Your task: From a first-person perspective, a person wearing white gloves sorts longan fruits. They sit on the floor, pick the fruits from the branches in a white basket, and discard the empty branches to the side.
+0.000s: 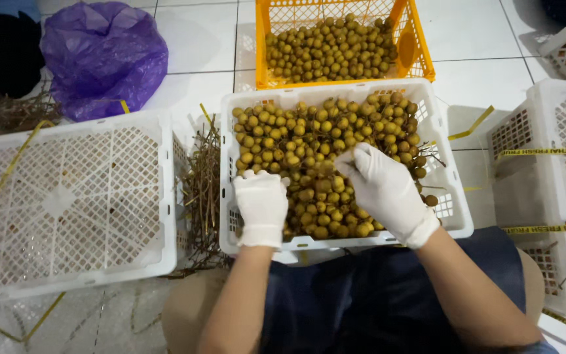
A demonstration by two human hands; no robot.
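Crates sit on the floor. The white crate [452, 216] holds small brown fruits [309, 141]. Both gloved hands dig in: left hand [261, 206] curled on fruit, right hand [382, 190] pinching a bunch. Sorting seems underway; next comes careful pulling.

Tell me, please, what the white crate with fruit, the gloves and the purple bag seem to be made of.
White crate: likely rigid moulded plastic, matte, with lattice-perforated walls.
Gloves on left hand and right hand: thin, slightly wrinkled white material, perhaps latex or fabric; unclear.
Purple bag: thin plastic film, crumpled, glossy, semi-translucent.
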